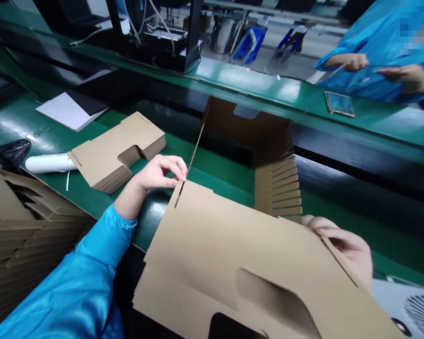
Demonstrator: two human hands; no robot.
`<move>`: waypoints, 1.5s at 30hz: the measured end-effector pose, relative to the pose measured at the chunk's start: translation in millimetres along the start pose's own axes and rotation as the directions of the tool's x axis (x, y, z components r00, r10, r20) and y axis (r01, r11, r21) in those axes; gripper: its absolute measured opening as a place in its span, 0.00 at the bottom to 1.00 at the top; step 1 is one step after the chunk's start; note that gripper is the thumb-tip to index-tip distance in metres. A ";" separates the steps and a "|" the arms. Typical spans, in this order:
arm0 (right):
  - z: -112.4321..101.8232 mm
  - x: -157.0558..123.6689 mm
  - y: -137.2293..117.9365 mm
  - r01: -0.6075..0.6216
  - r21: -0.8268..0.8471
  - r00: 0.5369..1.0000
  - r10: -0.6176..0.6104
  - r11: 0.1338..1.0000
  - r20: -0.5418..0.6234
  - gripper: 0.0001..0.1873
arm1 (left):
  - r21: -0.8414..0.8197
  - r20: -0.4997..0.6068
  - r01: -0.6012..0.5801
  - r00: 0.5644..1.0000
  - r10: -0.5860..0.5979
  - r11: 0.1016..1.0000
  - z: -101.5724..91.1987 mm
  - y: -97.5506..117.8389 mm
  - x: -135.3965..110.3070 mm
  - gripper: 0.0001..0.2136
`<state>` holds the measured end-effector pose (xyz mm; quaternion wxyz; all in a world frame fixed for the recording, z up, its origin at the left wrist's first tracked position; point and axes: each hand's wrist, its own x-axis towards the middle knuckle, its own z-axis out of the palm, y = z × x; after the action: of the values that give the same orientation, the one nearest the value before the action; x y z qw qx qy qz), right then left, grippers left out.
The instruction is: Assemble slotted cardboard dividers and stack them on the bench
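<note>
A flat brown cardboard blank [233, 254] with slots and a cut-out lies in front of me, over the near edge of the green bench. My left hand [160, 173], fingers curled, pinches its far left corner by a slot. My right hand [346, 245] grips the blank's right edge, partly hidden behind it. Just beyond the blank stand several upright folded cardboard pieces [268, 155], nested one behind another.
A stack of flat cardboard blanks [116, 150] lies on the green bench [219, 169] to the left; more cardboard [21, 221] is piled at the near left. A white tube [45, 163] and white sheets [69, 110] lie further left. Another person in blue [381, 56] works across the bench beside a tablet [339, 103].
</note>
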<state>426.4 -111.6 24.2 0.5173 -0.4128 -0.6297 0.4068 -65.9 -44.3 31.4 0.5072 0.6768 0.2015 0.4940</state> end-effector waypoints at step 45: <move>10.2 -1.4 -5.4 -0.204 -0.180 0.972 0.220 0.962 0.076 0.19 | 0.226 0.083 0.090 0.990 -0.111 0.970 -17.0 -14.7 2.2 0.21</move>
<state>416.0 -115.5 27.4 0.4026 -0.5010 -0.6384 0.4235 -76.5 -28.4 19.4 0.4619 0.7407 0.2650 0.4096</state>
